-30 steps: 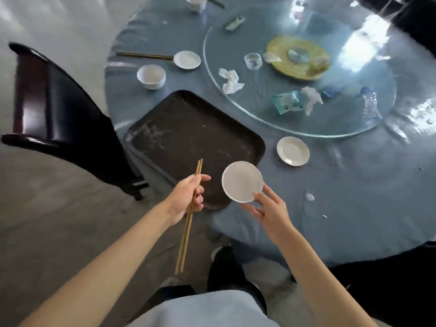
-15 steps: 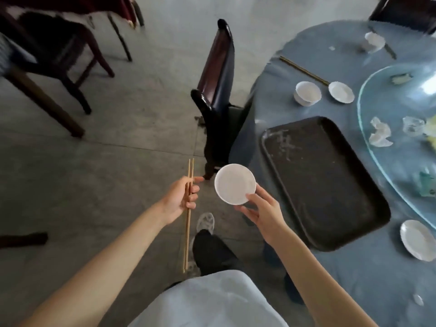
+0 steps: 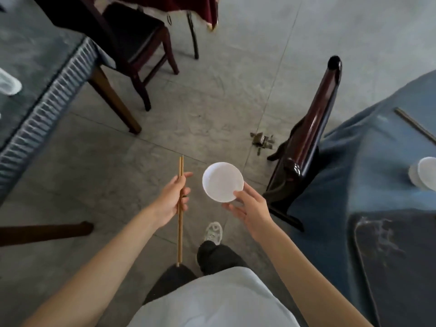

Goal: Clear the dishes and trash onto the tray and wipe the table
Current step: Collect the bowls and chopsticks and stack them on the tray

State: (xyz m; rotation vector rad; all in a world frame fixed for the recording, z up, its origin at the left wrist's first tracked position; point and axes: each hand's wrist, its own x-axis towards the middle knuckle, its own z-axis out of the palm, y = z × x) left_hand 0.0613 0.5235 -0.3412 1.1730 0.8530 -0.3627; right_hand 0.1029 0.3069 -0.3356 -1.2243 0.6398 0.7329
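My left hand (image 3: 173, 198) grips a pair of wooden chopsticks (image 3: 180, 228) that hang almost upright over the floor. My right hand (image 3: 250, 208) pinches the rim of a small white saucer (image 3: 222, 181) with thumb on top and fingers beneath. Both hands are over the grey floor, left of the round table with the blue cloth (image 3: 368, 175). The dark tray (image 3: 398, 263) lies on that table at the lower right, partly cut off by the frame edge. A white bowl (image 3: 424, 175) and another pair of chopsticks (image 3: 415, 125) sit on the cloth at the right edge.
A dark wooden chair (image 3: 309, 142) stands between my hands and the round table. Another table with a grey-blue cloth (image 3: 44, 76) is at the left, with a second dark chair (image 3: 132, 38) behind it. A small metal fitting (image 3: 263, 140) lies on the floor.
The view has swung left, away from the round table; the tray and glass turntable slid to the right edge or out of sight. Both hands keep the same hold on chopsticks and saucer.
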